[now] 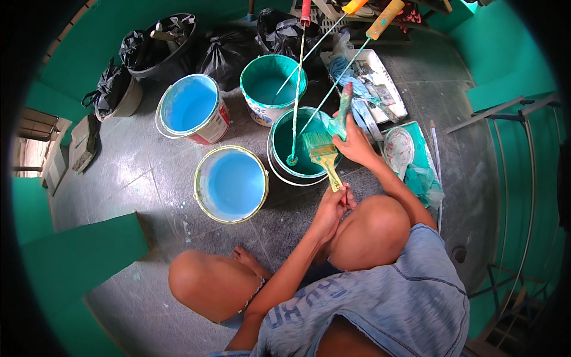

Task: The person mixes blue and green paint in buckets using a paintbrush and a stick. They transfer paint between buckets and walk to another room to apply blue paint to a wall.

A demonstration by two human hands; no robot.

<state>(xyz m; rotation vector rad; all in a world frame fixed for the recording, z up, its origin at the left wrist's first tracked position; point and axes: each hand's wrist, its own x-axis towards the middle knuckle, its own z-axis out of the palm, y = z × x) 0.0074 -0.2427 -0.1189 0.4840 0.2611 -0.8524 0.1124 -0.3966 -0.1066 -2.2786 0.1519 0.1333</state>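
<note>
My left hand (336,209) is closed round the yellow handle of a wide paintbrush (323,152), its green-coated bristles over a bucket of dark green paint (285,169). My right hand (358,144) grips a green-smeared handled tool (340,119) beside the bristles; its kind cannot be made out, as paint covers it. A paint-caked rod with a red handle (306,13) extends over this bucket. A roller-type rod with an orange handle (385,19) also slants into it. Another rod with an orange handle (355,5) leans into the green bucket behind (242,83).
Two buckets of blue paint (199,159) (169,95) stand to the left. Black bags (225,59) and a dark tub (160,72) line the back. At right lie a white tray (395,89) with rags and a green-stained tray (429,156). A green ledge (89,250) juts in at left.
</note>
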